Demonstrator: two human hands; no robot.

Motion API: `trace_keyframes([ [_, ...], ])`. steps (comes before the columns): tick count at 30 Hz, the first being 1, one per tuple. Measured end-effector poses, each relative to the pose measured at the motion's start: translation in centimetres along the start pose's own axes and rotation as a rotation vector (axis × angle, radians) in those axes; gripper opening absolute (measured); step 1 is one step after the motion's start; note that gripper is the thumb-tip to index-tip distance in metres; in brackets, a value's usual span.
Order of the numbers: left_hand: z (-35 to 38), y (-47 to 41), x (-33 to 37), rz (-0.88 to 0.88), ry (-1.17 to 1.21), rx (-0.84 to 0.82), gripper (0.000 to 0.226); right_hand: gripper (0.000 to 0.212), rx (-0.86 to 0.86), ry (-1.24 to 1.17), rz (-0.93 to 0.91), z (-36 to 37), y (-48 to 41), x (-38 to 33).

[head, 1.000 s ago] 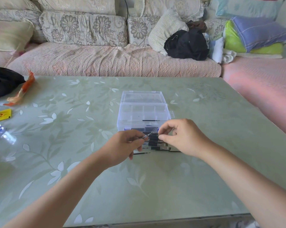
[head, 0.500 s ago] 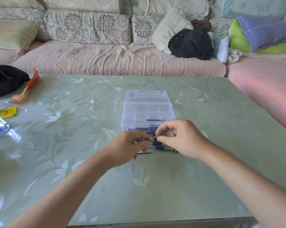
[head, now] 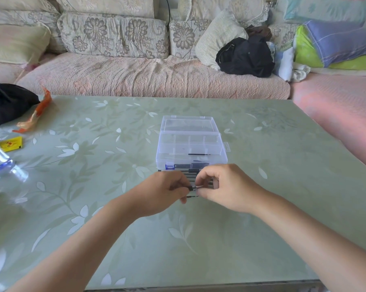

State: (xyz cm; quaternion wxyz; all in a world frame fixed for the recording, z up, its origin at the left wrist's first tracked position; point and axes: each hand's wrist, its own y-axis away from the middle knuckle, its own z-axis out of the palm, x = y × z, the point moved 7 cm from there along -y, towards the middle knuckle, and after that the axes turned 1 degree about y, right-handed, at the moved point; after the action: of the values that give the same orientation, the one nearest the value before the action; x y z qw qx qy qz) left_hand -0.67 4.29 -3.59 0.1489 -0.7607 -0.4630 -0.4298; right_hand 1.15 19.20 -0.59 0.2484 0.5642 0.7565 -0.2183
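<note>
Item: slim black pen piece (head: 193, 187), over the bench (head: 272, 218), just before the clear box (head: 190, 145). Fingers of your left hand (head: 162, 191) and right hand (head: 227, 186) pinch its ends. Yellow packet (head: 11, 143): print unreadable.

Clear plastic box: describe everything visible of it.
The clear plastic box stands open on the table, lid folded back behind it. Dividers split it into compartments; a black rod lies in the front one. It has a blue latch at its front left corner and a hang tab on its right. In front, the left hand and right hand pinch a black piece, not plainly touching the box.
</note>
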Motion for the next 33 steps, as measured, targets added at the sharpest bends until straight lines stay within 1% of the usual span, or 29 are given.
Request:
trace_keyframes([
  [5, -0.3, 0.1, 0.1, 0.001, -0.058, -0.015, 0.012, 0.007, -0.003, 0.043, 0.003, 0.4, 0.0, 0.4],
  [11, -0.6, 0.3, 0.0, -0.013, -0.116, -0.011, 0.014, 0.018, -0.076, 0.146, -0.001, 1.4, 0.1, 0.5],
  [16, -0.8, 0.2, 0.1, -0.017, -0.127, 0.018, 0.013, 0.01, -0.022, 0.158, -0.004, 1.0, -0.1, 0.5],
  [21, -1.1, 0.3, -0.3, -0.031, -0.16, 0.024, 0.015, 0.015, -0.12, 0.169, -0.001, 1.7, 0.0, 0.6],
  [23, -1.2, 0.3, -0.4, -0.044, -0.173, 0.025, 0.018, 0.011, -0.105, 0.197, -0.02, 1.7, 0.0, 0.5],
  [27, -1.2, 0.3, -0.2, -0.038, -0.185, 0.018, 0.018, 0.01, -0.021, 0.221, -0.065, 1.0, -0.1, 0.3],
  [29, -1.2, 0.4, -0.1, -0.034, -0.177, 0.01, 0.021, 0.011, -0.029, 0.227, -0.091, 1.0, -0.2, 0.2],
  [33, -1.4, 0.4, 0.2, -0.006, -0.251, 0.068, 0.024, 0.015, -0.056, 0.242, -0.11, 1.5, -0.2, 0.4],
])
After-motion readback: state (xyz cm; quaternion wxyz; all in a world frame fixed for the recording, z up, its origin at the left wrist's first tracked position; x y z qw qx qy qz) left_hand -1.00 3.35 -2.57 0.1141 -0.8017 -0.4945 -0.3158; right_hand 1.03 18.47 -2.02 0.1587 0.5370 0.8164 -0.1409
